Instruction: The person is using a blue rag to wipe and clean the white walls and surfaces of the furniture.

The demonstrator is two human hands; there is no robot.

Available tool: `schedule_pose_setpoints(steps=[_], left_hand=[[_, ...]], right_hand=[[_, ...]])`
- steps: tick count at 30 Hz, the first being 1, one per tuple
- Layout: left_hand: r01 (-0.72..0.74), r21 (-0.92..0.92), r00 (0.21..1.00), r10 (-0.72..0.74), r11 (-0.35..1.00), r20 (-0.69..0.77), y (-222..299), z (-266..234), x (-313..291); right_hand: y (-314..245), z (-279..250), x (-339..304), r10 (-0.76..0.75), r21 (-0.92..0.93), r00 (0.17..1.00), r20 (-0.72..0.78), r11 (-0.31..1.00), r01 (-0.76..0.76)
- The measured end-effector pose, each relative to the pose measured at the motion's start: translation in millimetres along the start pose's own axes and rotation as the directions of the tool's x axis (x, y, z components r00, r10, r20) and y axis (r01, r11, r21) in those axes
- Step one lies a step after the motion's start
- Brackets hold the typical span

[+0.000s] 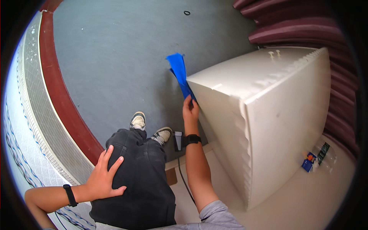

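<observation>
My left hand lies flat on my thigh, fingers spread wide and holding nothing, pressed against the black trousers. A dark band circles that wrist. Just past my fingertips the trouser leg runs down to my two shoes, grey and white, planted on the grey carpet.

My right hand reaches forward, a black watch on its wrist. Its fingers are closed around the lower end of a blue cloth, pinching it against the near corner of a big white box. The cloth is a vivid, plain blue, narrow and long, folded or bunched lengthwise where I grip it. It rises away from my fingers along the box's corner and widens at its far end into a flat, squarish flap that stands free above the carpet.

Below my wrist a black cable trails down. Well to the right of my fingers, beyond the box, a clear plastic bottle lies on a pale surface. Farthest out on the carpet is a small dark ring.
</observation>
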State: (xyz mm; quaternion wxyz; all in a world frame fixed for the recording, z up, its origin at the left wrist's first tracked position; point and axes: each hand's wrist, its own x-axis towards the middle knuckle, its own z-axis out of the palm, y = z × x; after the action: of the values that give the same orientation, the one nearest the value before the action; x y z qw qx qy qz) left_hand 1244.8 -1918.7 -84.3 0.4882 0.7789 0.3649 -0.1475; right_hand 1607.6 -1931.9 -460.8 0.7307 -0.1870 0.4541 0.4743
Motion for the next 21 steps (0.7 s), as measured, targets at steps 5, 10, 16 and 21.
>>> schedule_pose_setpoints(steps=[5,10,16,21], left_hand=[[-0.007,-0.006,0.992,0.008,1.0,0.129,33.9,5.0,-11.1],[-0.008,0.053,0.982,-0.002,0.999,0.188,60.3,21.7,-43.7],[0.109,0.128,0.932,-0.146,0.986,0.33,60.8,23.9,-112.2],[0.022,0.173,0.969,-0.064,0.985,0.238,83.5,-8.1,-160.9]], right_hand=[[-228.8,-149.5,-119.0,-0.619,-0.879,0.774,0.131,0.29,0.38],[-307.1,-174.3,-267.6,-0.832,-0.882,0.422,0.36,-0.156,0.444],[-55.3,-16.8,-250.6,-0.483,-0.751,0.596,0.642,-0.555,0.358],[42.6,142.8,-258.3,-0.22,-0.111,0.965,0.142,0.965,0.236]])
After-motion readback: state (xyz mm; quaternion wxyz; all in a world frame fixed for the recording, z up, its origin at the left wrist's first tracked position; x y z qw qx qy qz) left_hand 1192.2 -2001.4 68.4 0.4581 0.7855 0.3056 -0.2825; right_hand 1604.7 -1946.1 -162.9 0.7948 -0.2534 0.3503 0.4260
